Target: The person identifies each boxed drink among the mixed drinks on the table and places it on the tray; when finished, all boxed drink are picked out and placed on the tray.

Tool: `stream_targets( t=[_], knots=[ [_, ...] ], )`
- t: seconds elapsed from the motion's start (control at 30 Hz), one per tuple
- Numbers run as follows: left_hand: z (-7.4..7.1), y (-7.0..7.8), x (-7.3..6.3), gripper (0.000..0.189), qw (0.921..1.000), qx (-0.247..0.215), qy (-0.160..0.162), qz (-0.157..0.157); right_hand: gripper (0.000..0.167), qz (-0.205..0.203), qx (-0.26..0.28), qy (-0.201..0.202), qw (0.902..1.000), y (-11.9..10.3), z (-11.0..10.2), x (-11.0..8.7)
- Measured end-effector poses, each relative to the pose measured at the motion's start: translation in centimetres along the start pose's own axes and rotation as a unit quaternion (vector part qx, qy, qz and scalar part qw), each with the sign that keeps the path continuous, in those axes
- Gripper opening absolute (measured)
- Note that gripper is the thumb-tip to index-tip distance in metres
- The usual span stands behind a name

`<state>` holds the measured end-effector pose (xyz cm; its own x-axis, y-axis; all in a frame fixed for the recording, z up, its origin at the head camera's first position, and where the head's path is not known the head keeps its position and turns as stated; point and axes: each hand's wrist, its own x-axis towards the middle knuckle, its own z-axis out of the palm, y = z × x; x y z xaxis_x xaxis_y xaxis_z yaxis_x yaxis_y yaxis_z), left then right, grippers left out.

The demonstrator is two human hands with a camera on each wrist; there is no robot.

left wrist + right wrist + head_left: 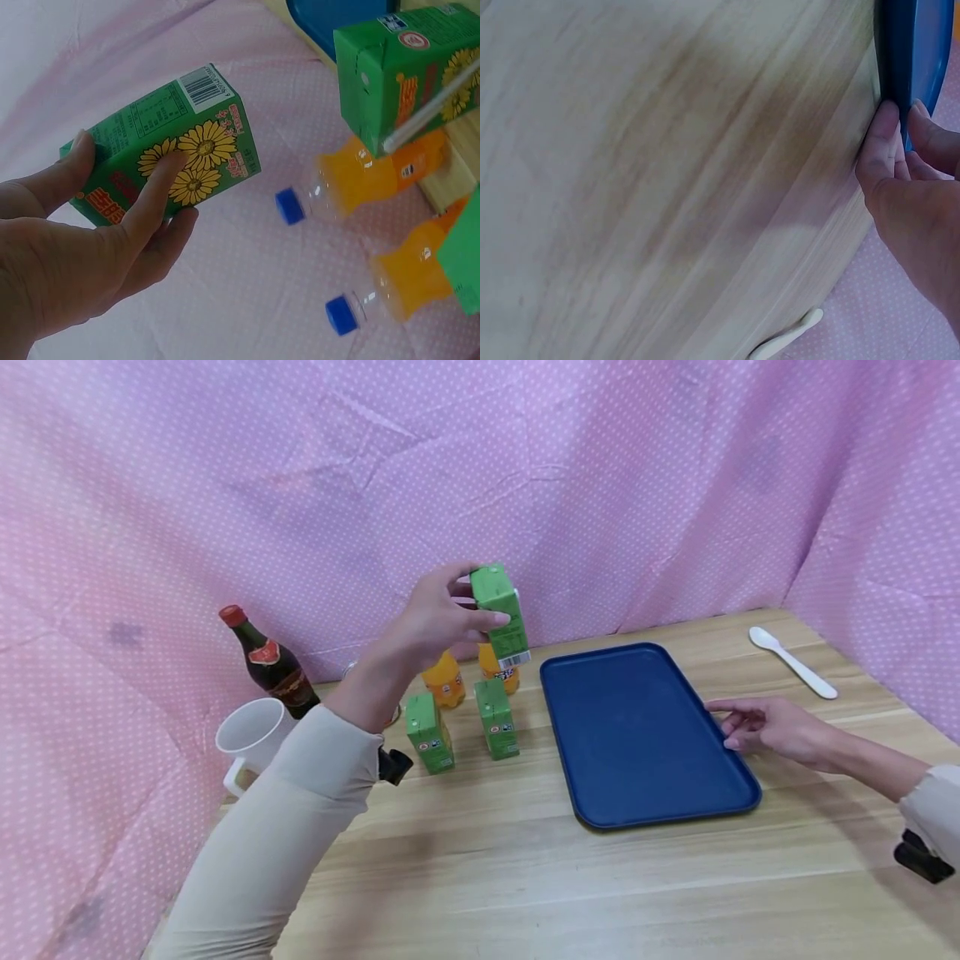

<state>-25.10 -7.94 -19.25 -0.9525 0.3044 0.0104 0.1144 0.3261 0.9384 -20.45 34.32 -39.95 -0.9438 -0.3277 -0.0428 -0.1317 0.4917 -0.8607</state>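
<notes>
Left fingers [159, 187]: curled round a green juice carton [161, 150], thumb on one side, the others spread across a face printed with yellow flowers. Carton is off the bench [525, 877], tilted, its barcode end lowest in the head view. Left hand [438, 614] is raised ahead of the pink dotted cloth [450, 468].

Right hand [780, 735]: thumb and forefinger pinch the long right edge of a blue tray [637, 735], thumb on the inner side of the rim, forefinger against the outer. Tray lies flat on the bench, bare across its surface.

Below the held carton, two more green cartons stand upright, apart from each other: a left one [431, 735] and a right one [497, 722], the latter nearer the tray. Just behind them, two bottles of orange drink [444, 681], blue-capped (caps show only in the left wrist view).

Farther left, a dark bottle [281, 672] with a red cap, and in front of it a white mug [251, 731], handle towards the wearer, partly covered by the pale left sleeve [277, 835]. A round thing beside the left forearm is mostly hidden; cannot tell what it is.

Far right, beyond the right hand, a white spoon [793, 664] lies on the bench, well apart from the cartons.
</notes>
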Motion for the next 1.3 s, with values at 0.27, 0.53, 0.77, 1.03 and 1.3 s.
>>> stream_targets(
  t=[0.27,0.53,0.77,1.03,1.3],
  knots=[
    [3.3,-0.7,2.1,0.058,0.9993,-0.033,-0.002,-0.015,0.058,0.004,0.003,0.002,1.0,0.2,-0.2,0.0],
    [6.6,-1.7,3.5,0.06,0.9981,-0.047,-0.011,-0.037,0.06,0.012,-0.004,0.003,0.9999,0.1,-0.4,0.1],
    [9.3,-2.8,4.6,0.061,0.9973,-0.032,0.021,-0.063,0.063,0.019,-0.006,-0.003,0.9998,-0.1,-0.4,0.3],
    [12.3,-4.7,5.5,0.058,0.9938,0.014,0.077,-0.078,0.064,0.027,-0.004,-0.003,0.9996,-0.1,-0.4,0.3],
    [13.5,-6.7,6.0,0.062,0.9908,0.038,0.085,-0.098,0.064,0.022,0.004,0.003,0.9997,0.0,-0.2,0.1]
  ],
)
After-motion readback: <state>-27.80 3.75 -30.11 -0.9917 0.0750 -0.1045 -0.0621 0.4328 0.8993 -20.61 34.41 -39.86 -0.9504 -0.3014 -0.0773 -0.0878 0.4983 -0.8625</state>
